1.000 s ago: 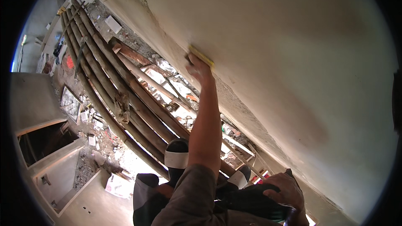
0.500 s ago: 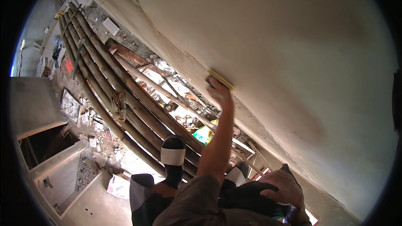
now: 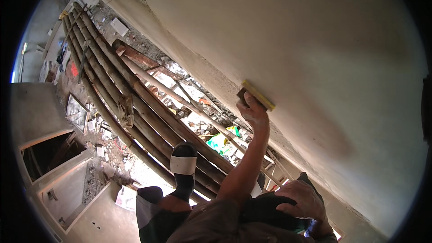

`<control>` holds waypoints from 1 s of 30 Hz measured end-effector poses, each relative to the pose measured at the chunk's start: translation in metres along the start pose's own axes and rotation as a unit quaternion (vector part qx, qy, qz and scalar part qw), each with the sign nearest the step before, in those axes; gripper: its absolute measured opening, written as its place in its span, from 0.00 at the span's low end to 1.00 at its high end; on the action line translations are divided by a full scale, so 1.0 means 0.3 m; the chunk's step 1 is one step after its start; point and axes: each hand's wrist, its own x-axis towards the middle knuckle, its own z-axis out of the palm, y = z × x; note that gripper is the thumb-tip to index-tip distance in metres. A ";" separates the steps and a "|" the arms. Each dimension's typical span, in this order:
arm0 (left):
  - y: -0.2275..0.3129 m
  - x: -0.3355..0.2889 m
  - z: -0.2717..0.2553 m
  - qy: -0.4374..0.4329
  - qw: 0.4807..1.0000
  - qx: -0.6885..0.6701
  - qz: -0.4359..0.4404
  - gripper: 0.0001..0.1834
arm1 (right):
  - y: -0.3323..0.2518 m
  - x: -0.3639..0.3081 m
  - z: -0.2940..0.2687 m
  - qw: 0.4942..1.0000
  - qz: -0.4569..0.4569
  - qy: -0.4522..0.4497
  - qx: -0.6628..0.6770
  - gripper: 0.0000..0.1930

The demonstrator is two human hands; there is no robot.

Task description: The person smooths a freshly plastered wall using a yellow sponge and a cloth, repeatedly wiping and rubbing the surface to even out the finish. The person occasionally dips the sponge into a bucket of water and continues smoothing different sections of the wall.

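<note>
My left hand is closed round the dark back of a sponge float, and its yellow pad faces the plastered wall. The float is at the wall's lower part, close above a rough, unfinished strip. My left arm stretches forward to it from the lower middle. My right hand lies palm down on my dark-trousered right knee, its thumb apart from the fingers and no tool in it. Part of that hand's fingertips is hard to make out.
Below me several long bamboo poles lie side by side, tied with cross sticks. My left boot rests over them. Farther down are rubble, a green and yellow bag and a white slab. A dark opening shows at left.
My left hand has moved the sponge float to the right and slightly down along the wall. My right hand stays on the knee.
</note>
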 end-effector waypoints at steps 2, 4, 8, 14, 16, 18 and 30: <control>0.188 0.069 0.040 0.007 0.991 0.011 0.136 0.35 | 0.005 -0.010 -0.001 1.000 0.011 0.001 -0.006 0.18; 0.280 0.286 0.049 -0.026 0.989 0.044 0.140 0.34 | 0.015 -0.026 0.000 1.000 0.011 0.000 -0.011 0.18; 0.292 0.604 0.056 -0.010 0.996 -0.079 0.027 0.35 | -0.005 -0.033 0.011 0.999 0.018 -0.001 -0.037 0.18; -0.324 0.439 -0.068 0.030 0.989 0.038 -0.139 0.39 | -0.057 0.026 0.025 0.999 0.005 -0.012 -0.032 0.18; -0.332 0.179 -0.119 0.003 0.973 0.094 -0.210 0.38 | -0.045 0.007 0.018 0.999 0.037 0.015 -0.027 0.17; -0.318 0.103 -0.202 -0.081 0.952 0.160 -0.248 0.37 | -0.054 0.003 0.023 0.999 0.025 0.029 -0.024 0.17; 0.417 0.120 -0.189 -0.776 0.278 0.549 0.143 0.30 | -0.094 0.058 -0.007 0.983 -0.012 0.181 -0.034 0.17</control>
